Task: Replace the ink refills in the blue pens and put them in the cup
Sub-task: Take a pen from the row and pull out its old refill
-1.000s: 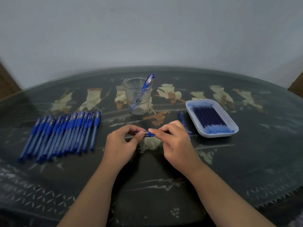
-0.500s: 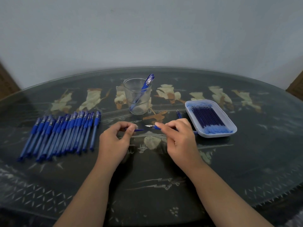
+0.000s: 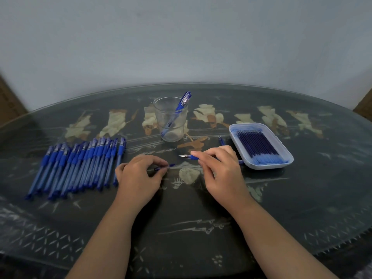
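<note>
one pen (image 3: 178, 110) is standing in the cup (image 3: 177, 134); a second pen (image 3: 190, 157) is being pinched by the right hand (image 3: 219, 171), a blue part (image 3: 165, 167) by the left hand (image 3: 138, 176); the nine-o'clock row (image 3: 80, 166) is being left untouched.

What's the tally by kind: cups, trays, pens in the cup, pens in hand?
glass cup: 1
tray of refills: 1
pen in cup: 1
held pen, in the right hand: 1
Total: 4
Not counted: row of pens at left, which overlap too much.
</note>
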The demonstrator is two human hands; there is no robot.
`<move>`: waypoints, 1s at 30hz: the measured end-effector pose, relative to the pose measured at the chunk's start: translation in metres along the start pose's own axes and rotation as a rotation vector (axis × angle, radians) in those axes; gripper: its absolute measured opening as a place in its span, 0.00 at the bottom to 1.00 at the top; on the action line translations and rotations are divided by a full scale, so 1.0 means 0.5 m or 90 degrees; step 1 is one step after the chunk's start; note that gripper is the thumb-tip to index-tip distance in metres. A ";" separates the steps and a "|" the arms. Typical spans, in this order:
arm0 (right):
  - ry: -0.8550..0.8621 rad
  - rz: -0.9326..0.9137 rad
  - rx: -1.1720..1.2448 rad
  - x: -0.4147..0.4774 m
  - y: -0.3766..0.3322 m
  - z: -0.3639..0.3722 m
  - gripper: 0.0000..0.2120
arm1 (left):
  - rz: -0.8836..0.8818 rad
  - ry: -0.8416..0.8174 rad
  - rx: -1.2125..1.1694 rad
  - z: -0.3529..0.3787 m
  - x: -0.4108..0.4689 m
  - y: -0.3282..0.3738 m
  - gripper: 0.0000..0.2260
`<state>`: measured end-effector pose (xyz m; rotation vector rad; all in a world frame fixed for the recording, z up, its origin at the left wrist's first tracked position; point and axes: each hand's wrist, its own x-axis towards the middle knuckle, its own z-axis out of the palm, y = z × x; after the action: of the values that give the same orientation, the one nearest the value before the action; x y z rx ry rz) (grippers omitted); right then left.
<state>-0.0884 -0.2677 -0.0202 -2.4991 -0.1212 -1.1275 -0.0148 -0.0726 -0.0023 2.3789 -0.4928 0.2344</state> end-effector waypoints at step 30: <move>-0.062 -0.049 0.015 0.006 -0.017 0.002 0.14 | 0.123 0.071 -0.069 0.030 -0.001 0.018 0.15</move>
<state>-0.0878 -0.2598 -0.0158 -2.5477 -0.2589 -1.0273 -0.0182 -0.0888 -0.0082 2.2012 -0.6657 0.4144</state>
